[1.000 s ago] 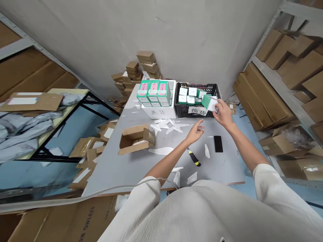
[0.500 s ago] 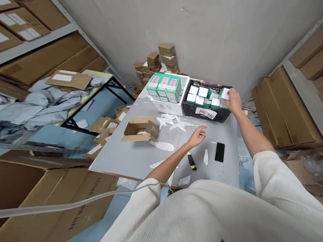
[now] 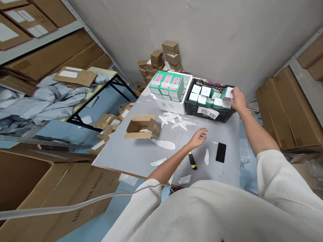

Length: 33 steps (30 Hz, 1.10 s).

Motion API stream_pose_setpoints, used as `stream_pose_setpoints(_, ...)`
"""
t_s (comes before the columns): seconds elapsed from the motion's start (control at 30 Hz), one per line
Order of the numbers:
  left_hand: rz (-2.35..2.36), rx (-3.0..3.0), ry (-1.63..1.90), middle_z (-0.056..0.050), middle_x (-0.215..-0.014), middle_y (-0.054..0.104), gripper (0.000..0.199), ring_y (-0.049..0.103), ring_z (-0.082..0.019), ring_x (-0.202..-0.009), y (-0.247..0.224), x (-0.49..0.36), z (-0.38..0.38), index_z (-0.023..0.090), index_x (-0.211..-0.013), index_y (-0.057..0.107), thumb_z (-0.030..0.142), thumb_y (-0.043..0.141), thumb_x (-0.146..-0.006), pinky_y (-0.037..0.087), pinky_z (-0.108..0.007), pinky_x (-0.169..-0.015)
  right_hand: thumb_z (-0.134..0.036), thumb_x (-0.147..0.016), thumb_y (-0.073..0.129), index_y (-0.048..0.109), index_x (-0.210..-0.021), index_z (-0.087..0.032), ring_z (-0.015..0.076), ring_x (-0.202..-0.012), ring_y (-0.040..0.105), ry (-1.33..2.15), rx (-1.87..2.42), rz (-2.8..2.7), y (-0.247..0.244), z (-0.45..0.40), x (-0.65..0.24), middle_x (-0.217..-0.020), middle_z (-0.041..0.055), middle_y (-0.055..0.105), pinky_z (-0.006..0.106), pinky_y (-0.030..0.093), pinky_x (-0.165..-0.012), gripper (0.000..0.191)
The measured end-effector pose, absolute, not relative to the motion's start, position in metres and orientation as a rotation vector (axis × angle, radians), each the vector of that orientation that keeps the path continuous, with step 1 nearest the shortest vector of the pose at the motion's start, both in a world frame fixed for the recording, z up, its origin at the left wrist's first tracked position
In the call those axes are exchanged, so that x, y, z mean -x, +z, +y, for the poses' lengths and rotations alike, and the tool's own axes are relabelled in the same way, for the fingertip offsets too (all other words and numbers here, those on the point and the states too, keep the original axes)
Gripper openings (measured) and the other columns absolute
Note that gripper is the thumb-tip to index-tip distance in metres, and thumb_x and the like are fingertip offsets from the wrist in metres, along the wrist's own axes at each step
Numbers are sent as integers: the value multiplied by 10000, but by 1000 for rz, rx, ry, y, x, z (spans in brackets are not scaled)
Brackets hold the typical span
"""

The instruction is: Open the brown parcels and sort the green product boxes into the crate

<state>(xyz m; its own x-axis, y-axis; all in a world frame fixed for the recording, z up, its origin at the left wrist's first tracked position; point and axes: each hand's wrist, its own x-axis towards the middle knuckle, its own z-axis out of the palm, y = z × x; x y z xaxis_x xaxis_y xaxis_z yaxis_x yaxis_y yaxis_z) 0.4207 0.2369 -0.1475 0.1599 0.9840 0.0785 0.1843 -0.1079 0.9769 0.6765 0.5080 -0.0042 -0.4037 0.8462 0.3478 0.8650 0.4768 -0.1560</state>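
Observation:
My right hand is at the right end of a black plastic crate and grips a tilted green-and-white box among several similar boxes. My left hand hangs just above the grey table, fingers loosely apart, holding nothing. Nearest to it are a black-and-yellow utility knife and a black phone. Left of the crate, a white foam box holds green boxes with pink labels. A paper label with Chinese characters hangs on the crate's front.
An open cardboard box and white paper scraps lie on the table. Stacked small cartons stand behind it against a grey wall. Shelves with cartons flank both sides, and a side table holds grey mailer bags. Cardboard litters the blue floor.
My right hand has moved from above the crate's front edge down into its right end, with the box in it. My view has shifted, and my left hand has barely moved.

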Motion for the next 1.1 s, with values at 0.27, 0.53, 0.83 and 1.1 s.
stream_pose_setpoints(0.27, 1245, -1476, 1082, -125, -1566, 572, 389, 762, -217, -1146, -161, -400, 223, 257, -1359, 704, 242, 654, -974, 638, -396, -1012, -307, -964, 635, 620, -1440, -180, 382, -1454, 520, 162, 1474, -2288, -58, 541, -689, -1719, 195, 417, 614, 439, -1224, 493)
stream_pose_setpoints(0.53, 1264, -1460, 1047, -128, -1563, 575, 383, 757, -218, -1165, -170, -371, 207, 241, -1355, 704, 214, 611, -984, 631, -390, -1020, -302, -957, 585, 679, -1398, -200, 387, -1526, 448, 193, 1297, -2346, -132, 481, -656, -1720, 155, 436, 641, 389, -1275, 462)
stream_pose_setpoints(0.83, 1409, -1492, 1101, -107, -1535, 610, 402, 718, -246, -1266, -172, -286, 174, 262, -1354, 696, 183, 595, -973, 603, -422, -1056, -268, -955, 566, 732, -1327, -238, 342, -1454, 555, 541, 1057, -2397, -166, 362, -532, -1534, 142, 619, 575, 428, -1272, 408)
stream_pose_setpoints(1.1, 1574, -1556, 1126, -105, -1524, 612, 475, 614, -278, -1406, -193, -141, 125, 275, -1402, 662, 158, 585, -948, 495, -499, -1216, -312, -986, 571, 723, -1302, -260, 285, -1138, 741, 918, 1125, -2288, -196, 259, -383, -1374, 113, 725, 496, 600, -1063, 355)
